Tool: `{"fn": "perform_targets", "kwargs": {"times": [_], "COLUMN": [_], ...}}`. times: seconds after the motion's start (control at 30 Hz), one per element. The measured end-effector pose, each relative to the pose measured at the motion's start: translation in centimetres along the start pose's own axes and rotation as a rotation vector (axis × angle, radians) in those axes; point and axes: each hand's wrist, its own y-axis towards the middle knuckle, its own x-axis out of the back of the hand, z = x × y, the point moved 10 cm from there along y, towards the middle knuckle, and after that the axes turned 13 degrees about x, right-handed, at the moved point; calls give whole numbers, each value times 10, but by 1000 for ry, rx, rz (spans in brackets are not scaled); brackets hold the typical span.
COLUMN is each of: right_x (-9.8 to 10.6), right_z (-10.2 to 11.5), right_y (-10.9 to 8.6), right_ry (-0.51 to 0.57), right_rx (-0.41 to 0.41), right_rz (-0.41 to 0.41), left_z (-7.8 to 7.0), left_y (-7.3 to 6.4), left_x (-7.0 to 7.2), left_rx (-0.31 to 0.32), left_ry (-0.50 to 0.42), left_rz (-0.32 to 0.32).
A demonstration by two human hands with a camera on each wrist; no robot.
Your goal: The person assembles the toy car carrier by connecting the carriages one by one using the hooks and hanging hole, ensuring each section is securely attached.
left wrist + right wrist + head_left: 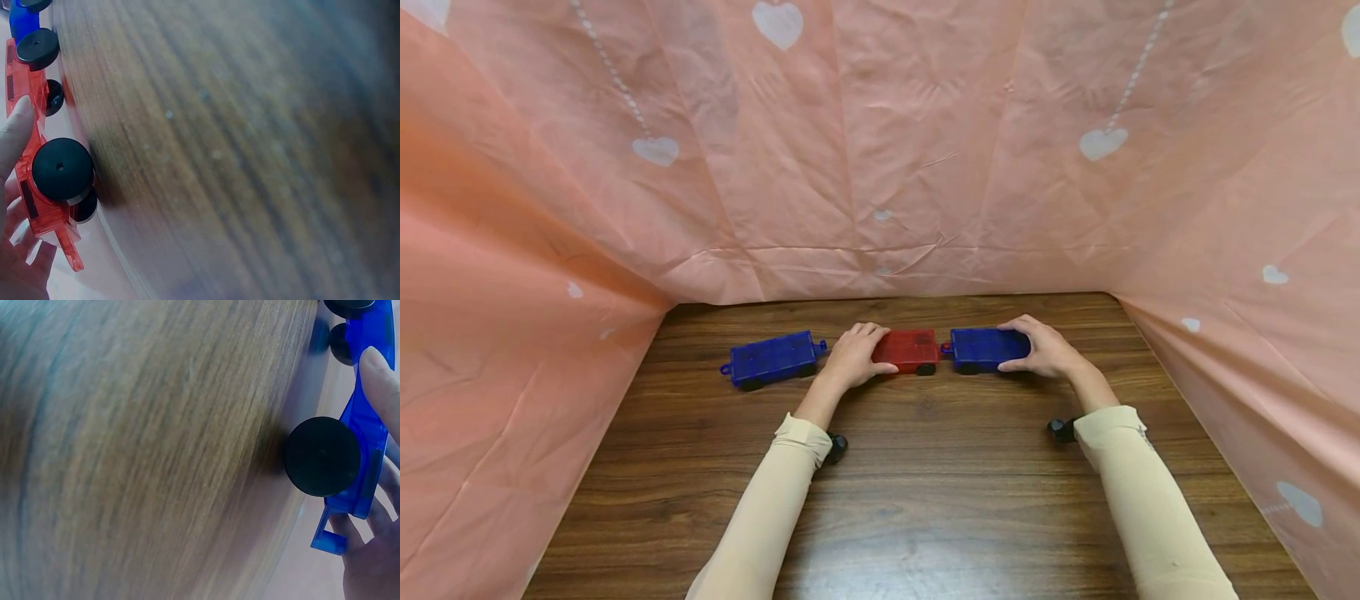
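My left hand [852, 357] grips a translucent red toy wagon [910, 350] by its left end, thumb on the near side and fingers on the far side. Black wheels and a red coupling tab at one end show in the left wrist view. My right hand [1047, 350] holds a blue toy wagon [981, 348] by its right end, thumb on the near side. These two wagons stand end to end, their couplings meeting; whether they are hooked is too small to tell. Left of my left hand, another blue wagon [773, 360] stands slightly angled, a loop at its left end.
The wagons are on a brown wood-grain table [940, 500], towards its far edge. A pink curtain [880, 167] with white hearts rises behind the table and along both sides. Black wrist devices sit at both cuffs, the right one [1062, 430] near the tabletop.
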Motion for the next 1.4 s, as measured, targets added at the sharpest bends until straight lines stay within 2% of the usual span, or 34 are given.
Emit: {"fn": "perform_targets", "kwargs": {"times": [0.93, 1.27, 1.4], "right_x": [-3, -3, -3], "right_z": [-4, -2, -1], "right_y": [-1, 0, 0], "right_ry": [-1, -8, -10], "right_rx": [7, 8, 4], "right_rz": [-6, 10, 18], "left_z": [-1, 2, 3], "left_y": [-1, -2, -3], "left_x": [2, 2, 6], "left_rx": [10, 15, 6], "left_ry": [10, -29, -48], "left_rz": [-1, -10, -31]}}
